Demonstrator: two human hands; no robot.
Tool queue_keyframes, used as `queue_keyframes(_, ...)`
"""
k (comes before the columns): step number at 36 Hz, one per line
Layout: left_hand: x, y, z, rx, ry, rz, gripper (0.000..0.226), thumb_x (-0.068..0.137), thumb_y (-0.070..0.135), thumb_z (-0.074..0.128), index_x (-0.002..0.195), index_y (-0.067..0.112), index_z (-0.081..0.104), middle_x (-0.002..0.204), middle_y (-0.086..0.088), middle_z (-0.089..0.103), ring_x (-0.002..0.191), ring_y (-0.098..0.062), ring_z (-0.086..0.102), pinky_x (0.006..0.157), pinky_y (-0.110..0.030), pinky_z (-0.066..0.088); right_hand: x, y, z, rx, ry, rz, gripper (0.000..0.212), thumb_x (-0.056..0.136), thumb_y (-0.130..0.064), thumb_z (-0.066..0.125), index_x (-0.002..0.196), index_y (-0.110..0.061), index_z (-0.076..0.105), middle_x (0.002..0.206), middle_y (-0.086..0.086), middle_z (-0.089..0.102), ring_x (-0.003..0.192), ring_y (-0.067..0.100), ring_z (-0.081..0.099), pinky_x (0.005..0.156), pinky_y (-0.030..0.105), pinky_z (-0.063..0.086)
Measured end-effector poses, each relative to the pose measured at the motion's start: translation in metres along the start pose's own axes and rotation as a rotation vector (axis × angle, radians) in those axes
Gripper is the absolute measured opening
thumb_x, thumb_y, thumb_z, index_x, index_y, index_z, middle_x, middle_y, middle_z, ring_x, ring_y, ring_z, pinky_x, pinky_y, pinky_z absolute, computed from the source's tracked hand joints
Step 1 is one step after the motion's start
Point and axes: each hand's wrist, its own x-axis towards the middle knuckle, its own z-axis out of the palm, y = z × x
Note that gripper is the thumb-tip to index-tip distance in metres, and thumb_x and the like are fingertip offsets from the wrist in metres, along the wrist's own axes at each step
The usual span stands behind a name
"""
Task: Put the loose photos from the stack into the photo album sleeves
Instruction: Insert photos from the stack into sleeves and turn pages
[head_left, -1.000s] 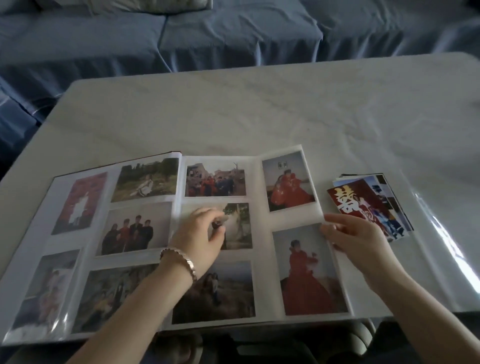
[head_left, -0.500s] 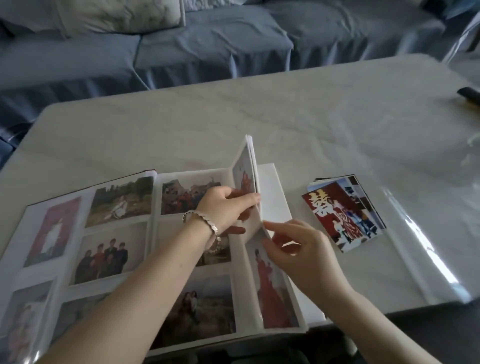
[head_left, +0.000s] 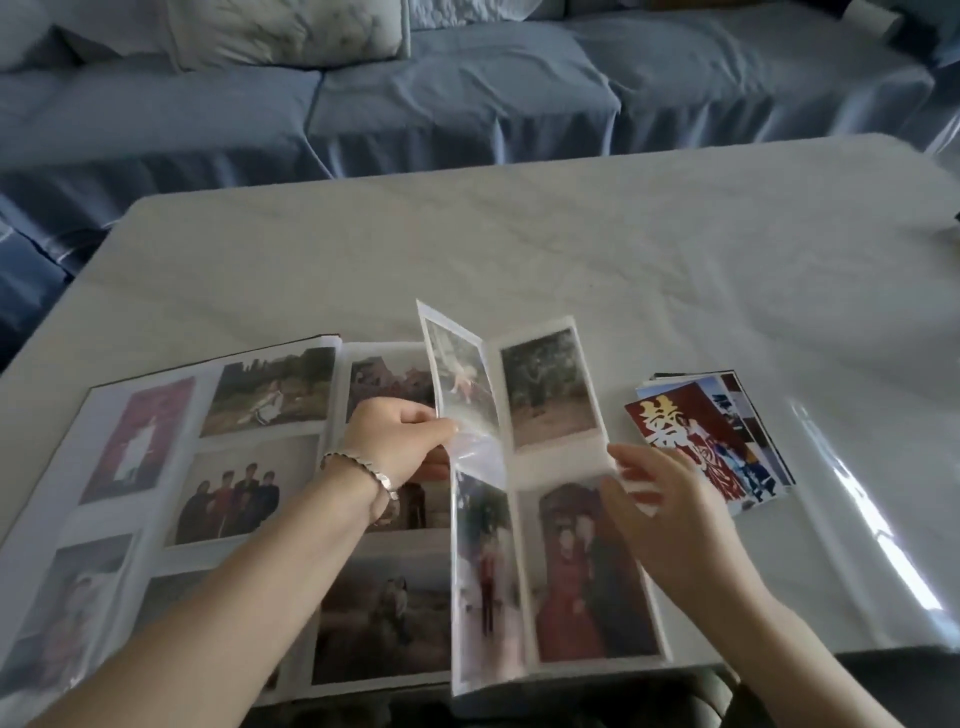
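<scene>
1. Landmark: the photo album (head_left: 511, 460) lies open on the table (head_left: 519, 249), near its front edge. All places below are given from it.
2. Left hand (head_left: 395, 441), with a bracelet (head_left: 358, 465) at the wrist, is over the middle of the album. Its thumb and fingers are clamped on the edge of the lifted page (head_left: 467, 384), which stands up from the album, roughly on edge.
3. Right hand (head_left: 670, 514) is at the album's right edge, between it and the loose photos. Its fingers are straight, slightly apart, and hold nothing. Contact with the page below cannot be told.
4. Task item: the stack of loose photos (head_left: 748, 441) lies just right of the album, on the table and slightly fanned. Its top photo (head_left: 670, 426) is red with a gold character. Neither hand holds a loose photo.
5. Sleeves: every sleeve in view is filled, on the page left of the lifted page, on the lifted page itself and on the page to its right. No empty sleeve shows.
6. Judgement on progress: many photos are seated, but the stack holds several more, count unreadable. The step in hand looks like paging toward empty sleeves, not inserting.
7. Judgement on what is left: find a free page, then take the photos from the stack one by one and slide each into a sleeve.
8. Beyond the album's far side: bare tabletop, then a blue sofa (head_left: 467, 104).
</scene>
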Motion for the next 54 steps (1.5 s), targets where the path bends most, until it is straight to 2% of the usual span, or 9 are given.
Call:
queue_keyframes(4, -0.005, -0.016, -0.036, 0.068, 0.081, 0.010, 0.012, 0.075, 0.025, 0.076, 0.068, 0.021, 0.067, 0.068, 0.011, 0.067, 0.068, -0.005, 0.060, 0.050, -0.011, 0.040, 0.002, -0.006, 0.006, -0.139, -0.018, -0.071, 0.032, 0.086, -0.020, 0.063, 0.118, -0.022, 0.059, 0.113, -0.017, 0.045, 0.099, -0.002, 0.045, 0.071, 0.000, 0.035)
queue_keyframes(8, -0.012, -0.031, -0.081, 0.155, 0.167, 0.089, 0.011, 0.079, 0.027, 0.071, 0.072, 0.028, 0.064, 0.060, 0.021, 0.065, 0.069, -0.002, 0.060, 0.058, -0.017, 0.039, 0.008, -0.029, 0.029, -0.082, -0.165, -0.143, 0.028, 0.087, -0.026, 0.062, 0.114, -0.031, 0.058, 0.113, -0.022, 0.046, 0.080, -0.014, 0.052, 0.065, 0.002, 0.042)
queue_keyframes(13, -0.018, -0.046, -0.144, 0.090, 0.454, 0.200, 0.017, 0.083, 0.019, 0.067, 0.076, 0.031, 0.057, 0.070, 0.017, 0.060, 0.069, -0.003, 0.054, 0.063, -0.019, 0.041, 0.011, -0.067, 0.067, -0.076, -0.347, -0.414, 0.039, 0.088, -0.040, 0.057, 0.125, -0.042, 0.046, 0.120, -0.038, 0.033, 0.099, -0.024, 0.040, 0.084, -0.005, 0.030)
queue_keyframes(21, -0.008, -0.089, -0.234, 0.230, 0.637, 0.013, 0.024, 0.087, 0.004, 0.062, 0.109, -0.005, 0.064, 0.099, -0.014, 0.065, 0.096, -0.028, 0.059, 0.083, -0.027, 0.038, 0.016, -0.118, 0.130, -0.283, -0.571, -0.634, 0.052, 0.092, -0.051, 0.045, 0.140, -0.043, 0.030, 0.152, -0.022, 0.013, 0.135, -0.001, 0.024, 0.101, 0.011, 0.021)
queue_keyframes(31, 0.002, -0.140, -0.235, 0.674, 0.590, -0.185, 0.037, 0.092, 0.010, 0.050, 0.128, 0.001, 0.049, 0.121, -0.023, 0.053, 0.111, -0.037, 0.049, 0.092, -0.040, 0.039, 0.018, -0.119, 0.177, -0.521, -0.649, -0.689, 0.051, 0.096, -0.050, 0.036, 0.144, -0.038, 0.024, 0.155, -0.015, -0.007, 0.142, 0.003, -0.013, 0.111, 0.016, -0.004)
queue_keyframes(36, -0.010, -0.133, -0.185, 0.788, 0.329, 0.251, 0.049, 0.094, 0.027, 0.051, 0.138, 0.010, 0.042, 0.149, -0.011, 0.029, 0.137, -0.025, 0.029, 0.111, -0.032, 0.022, 0.022, -0.114, 0.181, -0.552, -0.645, -0.739, 0.054, 0.094, -0.055, 0.034, 0.145, -0.040, 0.021, 0.155, -0.017, -0.006, 0.131, -0.004, -0.026, 0.099, 0.008, -0.021)
queue_keyframes(45, -0.015, -0.146, -0.154, 0.959, -0.014, 0.173, 0.059, 0.095, 0.055, 0.019, 0.147, 0.037, -0.003, 0.156, 0.013, -0.013, 0.143, -0.005, -0.011, 0.113, -0.024, -0.005, 0.062, -0.126, 0.192, -0.625, -0.531, -0.609, 0.069, 0.092, -0.058, 0.036, 0.149, -0.028, 0.012, 0.157, -0.012, -0.004, 0.143, 0.004, -0.009, 0.116, 0.030, 0.000)
queue_keyframes(51, -0.010, -0.122, -0.149, 0.976, 0.141, 0.141, 0.042, 0.098, 0.036, 0.035, 0.139, 0.025, 0.036, 0.152, 0.006, 0.027, 0.138, -0.011, 0.029, 0.107, -0.027, 0.027, 0.070, -0.130, 0.180, -0.478, -0.492, -0.489, 0.058, 0.093, -0.042, 0.048, 0.144, -0.021, 0.032, 0.156, -0.003, 0.017, 0.142, 0.012, 0.015, 0.112, 0.025, 0.012)
queue_keyframes(54, -0.005, -0.100, -0.139, 1.096, 0.212, 0.122, 0.025, 0.094, 0.030, 0.039, 0.112, 0.020, 0.052, 0.123, 0.001, 0.054, 0.111, -0.020, 0.053, 0.088, -0.028, 0.037, 0.061, -0.113, 0.153, -0.371, -0.383, -0.383, 0.044, 0.092, -0.031, 0.053, 0.134, -0.017, 0.049, 0.145, 0.001, 0.038, 0.133, 0.015, 0.034, 0.107, 0.022, 0.023)
